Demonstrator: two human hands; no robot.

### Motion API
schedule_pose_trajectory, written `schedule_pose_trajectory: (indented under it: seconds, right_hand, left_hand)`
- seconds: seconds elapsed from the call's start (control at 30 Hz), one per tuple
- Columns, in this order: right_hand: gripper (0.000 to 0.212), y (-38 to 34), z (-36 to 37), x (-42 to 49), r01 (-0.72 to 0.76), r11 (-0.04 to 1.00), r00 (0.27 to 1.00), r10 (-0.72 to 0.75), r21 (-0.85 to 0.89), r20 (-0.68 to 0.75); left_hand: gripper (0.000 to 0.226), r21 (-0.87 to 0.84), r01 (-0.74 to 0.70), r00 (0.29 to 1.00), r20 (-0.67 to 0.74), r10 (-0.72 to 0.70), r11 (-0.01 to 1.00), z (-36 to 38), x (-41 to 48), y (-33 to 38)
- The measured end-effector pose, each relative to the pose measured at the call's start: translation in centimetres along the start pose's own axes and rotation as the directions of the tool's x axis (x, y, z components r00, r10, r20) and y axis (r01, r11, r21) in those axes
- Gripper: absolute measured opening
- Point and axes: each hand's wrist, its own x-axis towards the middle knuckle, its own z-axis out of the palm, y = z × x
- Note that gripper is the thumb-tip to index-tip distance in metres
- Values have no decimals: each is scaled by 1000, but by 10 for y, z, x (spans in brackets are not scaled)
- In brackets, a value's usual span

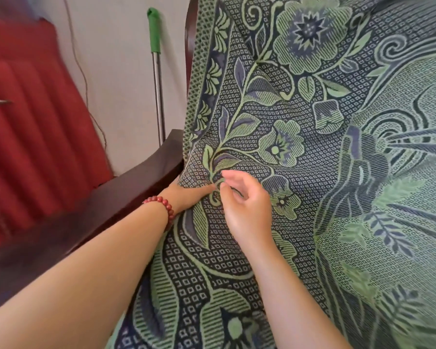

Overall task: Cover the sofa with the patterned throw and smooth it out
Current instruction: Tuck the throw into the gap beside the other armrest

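Head view:
- The patterned throw point(312, 172) lies draped over the sofa's back and seat, just right of the fingers. Its border hangs along the dark frame above them.
- The left hand point(186, 195), with a red bead bracelet point(165, 207) at the wrist, is pushed in under the throw's edge beside the wooden armrest point(136, 187). Its fingers are hidden by the cloth, so I cannot tell whether they grip anything.
- The right hand point(247, 205) sits on top of the cloth with its fingers point(228, 175) loosely curled, right against the left hand. Whether they pinch a fold is unclear.
- Risk: a hard tuck beneath the fingers would likely drag the border off the frame above, baring the wood.
- Risk: folds bunch around the fingers, and pressing them flat without pulling outward could set creases instead.
- Edges: the armrest hems in the left hand closely. Beyond it stand a green-handled pole point(157, 84) and a red cushion point(35, 122), so a wide sweep leftward might knock the pole.
- Open room lies right of and below the fingers, across the seat.
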Motion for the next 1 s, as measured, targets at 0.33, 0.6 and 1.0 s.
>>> schedule_pose_trajectory:
  seconds: [0.33,0.6,1.0]
  right_hand:
    - [22,-24,-14,-49,43,997,999,-42,59,-14]
    - [22,-32,-17,-64,48,998,999,-48,32,-4]
    - [21,-33,9,-78,8,999,999,-9,33,35]
  left_hand:
    - [107,104,154,988,-45,-149,983,-7,-89,-38]
    - [65,-160,1,999,-44,-9,987,-3,-96,-36]
    - [73,-457,214,977,84,-197,864,-22,-108,-64]
